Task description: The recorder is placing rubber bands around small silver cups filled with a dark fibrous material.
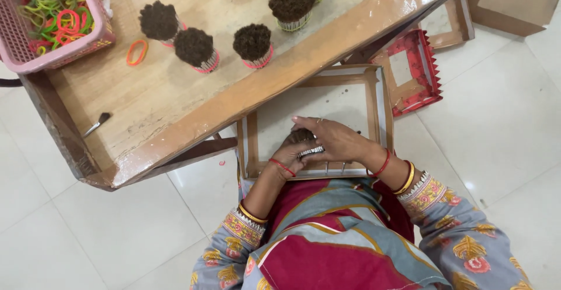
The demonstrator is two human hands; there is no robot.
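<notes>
My left hand (290,153) and my right hand (333,139) are closed together around a bundle of thin sticks (304,137) with dark brown tips. I hold it over a shallow cardboard tray (251,144) that rests on my lap. The right hand covers most of the bundle from above; the left grips it from below. A few loose sticks (334,166) lie at the tray's near edge. On the wooden table (175,97) stand several finished bundles (194,49), each bound with a rubber band.
A pink basket (82,42) of coloured rubber bands sits at the table's far left, an orange band (137,52) lies beside it. A small dark tool (96,123) lies near the table's left edge. Red and brown cardboard trays (415,71) lie on the tiled floor to the right.
</notes>
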